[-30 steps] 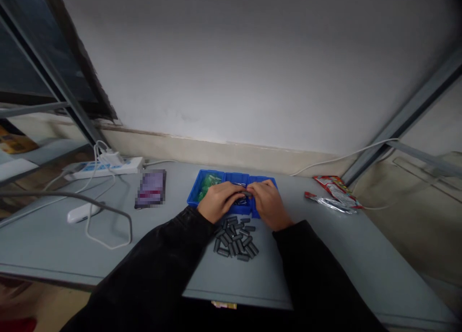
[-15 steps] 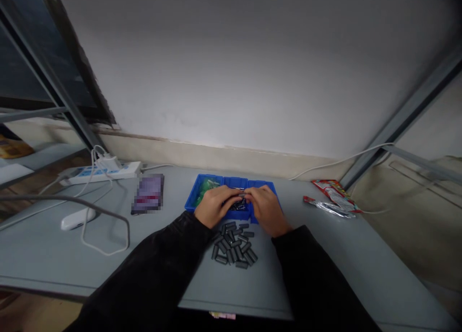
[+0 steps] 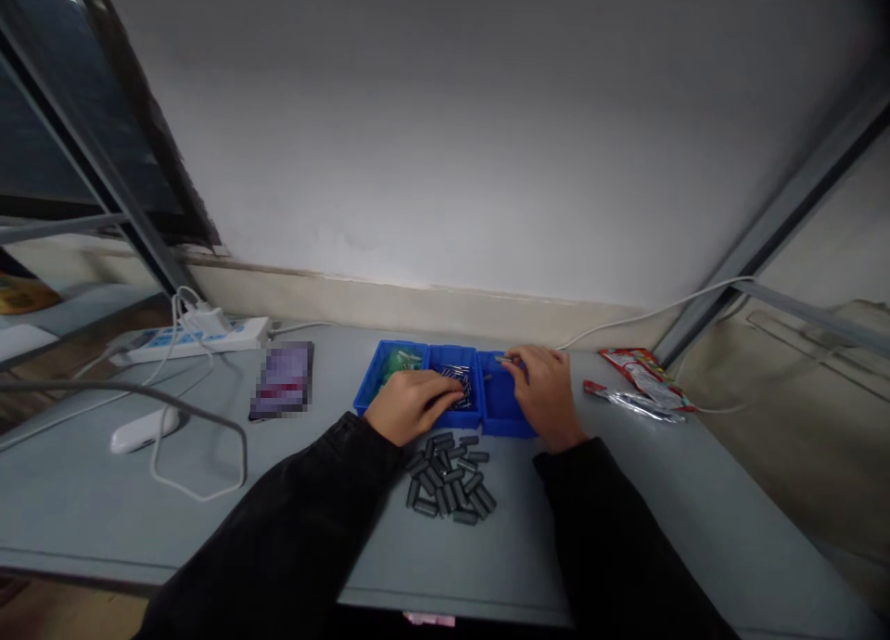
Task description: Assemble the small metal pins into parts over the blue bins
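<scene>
Three joined blue bins (image 3: 509, 427) stand on the desk. My left hand (image 3: 409, 404) is over the left and middle bins, thumb and fingers pinched together; anything between them is hidden. Thin silvery screws or pins (image 3: 457, 377) lie in the middle bin, and green pieces (image 3: 398, 362) in the left one. Above the back of the right bin, my right hand (image 3: 548, 391) pinches a small greyish cylinder (image 3: 502, 358). Another small dark piece (image 3: 488, 376) shows inside that bin. In front of the bins lies a loose pile of dark grey cylinders (image 3: 449, 478).
To the left are a power strip (image 3: 201, 341), a blurred-out purple packet or device (image 3: 284, 378) and a white case (image 3: 145, 429) with cables. Foil and red wrappers (image 3: 643, 385) lie at right. A wall (image 3: 431, 185) rises behind the desk (image 3: 278, 529).
My hands, together over the middle bin before, have parted. The right moved right to the right bin with the small cylinder; the left stayed near the middle bin, slightly lower.
</scene>
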### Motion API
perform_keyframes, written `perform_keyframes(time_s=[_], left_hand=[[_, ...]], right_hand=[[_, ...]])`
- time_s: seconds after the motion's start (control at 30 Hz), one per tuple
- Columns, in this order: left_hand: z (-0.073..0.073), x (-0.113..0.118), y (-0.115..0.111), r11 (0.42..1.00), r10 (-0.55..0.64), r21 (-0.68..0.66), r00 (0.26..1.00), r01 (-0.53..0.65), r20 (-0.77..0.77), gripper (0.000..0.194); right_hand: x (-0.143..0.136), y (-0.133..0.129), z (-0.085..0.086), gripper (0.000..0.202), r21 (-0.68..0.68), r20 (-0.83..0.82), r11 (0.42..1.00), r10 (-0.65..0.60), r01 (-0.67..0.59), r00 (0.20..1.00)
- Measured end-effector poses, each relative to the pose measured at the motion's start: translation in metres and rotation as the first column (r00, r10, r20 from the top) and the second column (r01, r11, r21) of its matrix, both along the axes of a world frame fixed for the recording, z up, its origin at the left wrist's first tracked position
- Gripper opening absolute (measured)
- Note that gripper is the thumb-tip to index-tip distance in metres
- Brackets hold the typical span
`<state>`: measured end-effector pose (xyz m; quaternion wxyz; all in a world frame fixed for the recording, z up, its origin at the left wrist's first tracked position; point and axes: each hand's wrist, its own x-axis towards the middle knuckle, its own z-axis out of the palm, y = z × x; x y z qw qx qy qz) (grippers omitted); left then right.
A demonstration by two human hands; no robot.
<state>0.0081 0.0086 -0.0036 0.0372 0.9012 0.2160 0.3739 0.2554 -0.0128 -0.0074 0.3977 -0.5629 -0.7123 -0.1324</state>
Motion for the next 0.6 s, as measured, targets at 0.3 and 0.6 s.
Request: perform_keyframes(time_s=[0.3, 0.6], left_hand=[[0.005, -0.016, -0.025, 0.995, -0.048, -0.1, 0.96, 0.021, -0.274, 0.024], [-0.009, -0.016, -0.042, 0.986, 0.032, -0.133, 0.889, -0.104, -0.457, 0.021]], right_hand=[[0.015, 0.012, -0.034, 0.027, 0.019, 0.073, 0.998, -0.065, 0.063, 0.995], [0.006, 0.011, -0.033, 0.017, -0.119, 0.048, 0.991, -0.064, 0.069, 0.997]])
